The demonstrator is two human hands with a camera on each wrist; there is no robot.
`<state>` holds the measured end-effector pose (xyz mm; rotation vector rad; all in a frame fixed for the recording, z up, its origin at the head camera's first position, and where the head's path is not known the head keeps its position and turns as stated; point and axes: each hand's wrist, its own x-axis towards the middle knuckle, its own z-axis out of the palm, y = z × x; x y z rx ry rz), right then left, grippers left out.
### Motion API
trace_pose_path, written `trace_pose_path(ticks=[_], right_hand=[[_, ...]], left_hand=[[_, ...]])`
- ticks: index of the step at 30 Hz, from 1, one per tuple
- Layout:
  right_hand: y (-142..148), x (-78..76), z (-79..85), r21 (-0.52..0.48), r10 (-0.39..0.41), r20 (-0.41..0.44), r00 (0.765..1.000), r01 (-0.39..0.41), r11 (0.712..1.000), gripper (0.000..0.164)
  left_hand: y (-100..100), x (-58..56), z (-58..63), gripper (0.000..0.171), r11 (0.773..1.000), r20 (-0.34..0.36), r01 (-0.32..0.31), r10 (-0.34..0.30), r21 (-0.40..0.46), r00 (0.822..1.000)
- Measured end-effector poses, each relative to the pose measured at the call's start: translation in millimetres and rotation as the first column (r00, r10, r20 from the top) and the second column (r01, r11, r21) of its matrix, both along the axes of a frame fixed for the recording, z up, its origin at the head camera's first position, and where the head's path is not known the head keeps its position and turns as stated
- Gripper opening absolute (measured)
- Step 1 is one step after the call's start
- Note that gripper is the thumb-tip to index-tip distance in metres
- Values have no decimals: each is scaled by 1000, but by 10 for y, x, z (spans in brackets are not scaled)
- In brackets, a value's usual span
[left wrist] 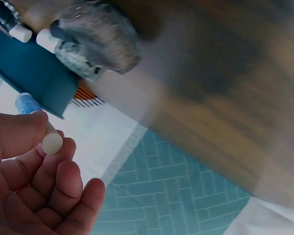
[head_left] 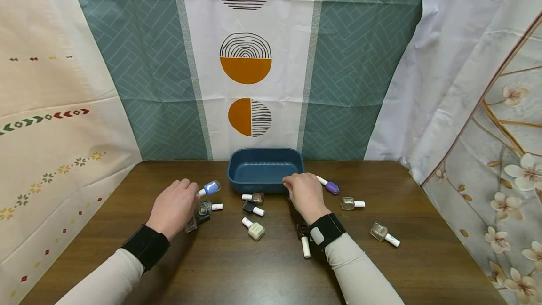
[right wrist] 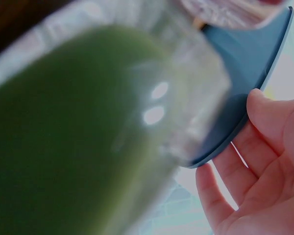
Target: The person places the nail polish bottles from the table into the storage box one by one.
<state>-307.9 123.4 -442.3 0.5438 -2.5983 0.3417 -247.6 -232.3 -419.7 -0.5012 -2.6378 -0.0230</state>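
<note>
I have the left hand pinching the blue bottle by its white cap, thumb against fingers, to the left of the tray; I see the right hand gripping the tray's near right corner between thumb and fingers, and a pale green bottle lies on the table in front of the tray

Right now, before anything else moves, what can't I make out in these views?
Head: the right hand hides the near right corner of the blue bin.
Head: any lettering on the pale green bottle is too small to read.
Left wrist: the left hand covers part of the blue bottle.
Right wrist: the big green bottle is blurred and cut off by the left and bottom edges.
</note>
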Motion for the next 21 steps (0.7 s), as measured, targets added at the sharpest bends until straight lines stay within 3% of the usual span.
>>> trace_pose_path(ticks=[10,21], right_hand=[[3,19,16,17,-13,9,1000,13,1000,13],[10,2,-11,14,-13,10,1000,13,1000,13]], left_hand=[[238,-96,104,27,1000,10,21,-21,-15,1000],[453,-285,154,19,997,-34,72,-73,-35,997]])
